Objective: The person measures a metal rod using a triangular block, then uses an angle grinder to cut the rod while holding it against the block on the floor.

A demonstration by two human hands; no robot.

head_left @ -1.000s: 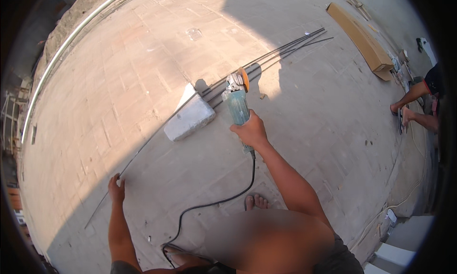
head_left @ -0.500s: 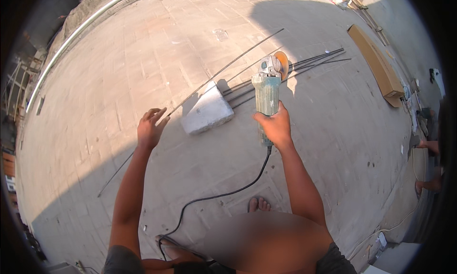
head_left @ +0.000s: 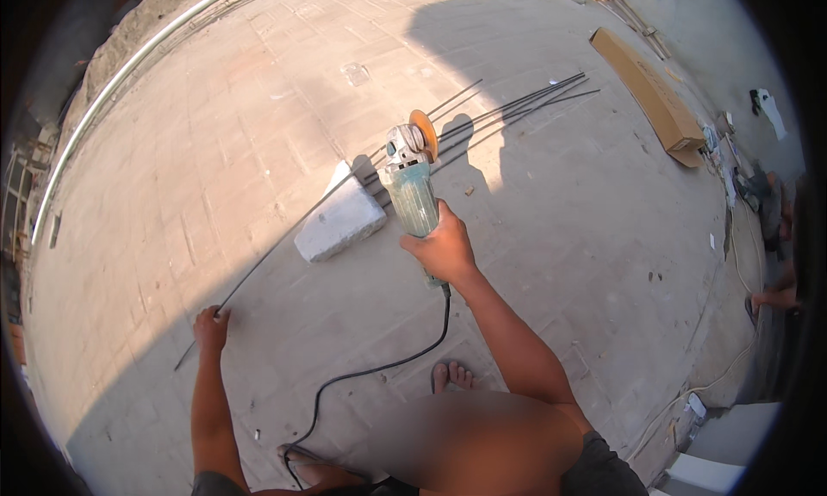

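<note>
My right hand (head_left: pixel 446 244) is wrapped round the body of a green angle grinder (head_left: pixel 408 195). The grinder's orange disc points away from me, and its black cord hangs down toward my feet. Low on the left, my left hand (head_left: pixel 211 328) is closed round a thin dark metal rod (head_left: pixel 269 252). From there the rod slants up and right across a whitish block (head_left: pixel 343 224); the grinder covers part of its far stretch. Several more dark rods (head_left: pixel 530 102) lie beyond the block, partly hidden behind the grinder head.
A long cardboard box (head_left: pixel 642 91) lies at the far right. The grinder's cord (head_left: pixel 370 371) curves over the paving by my feet. A white pipe (head_left: pixel 112 87) runs along the far left. Another person's hand (head_left: pixel 775 299) shows at the right edge, near a pale cable (head_left: pixel 730 246).
My left hand, open beside the rod before, has moved down and left and closed round it. My right hand has brought the grinder left, nearer the block.
</note>
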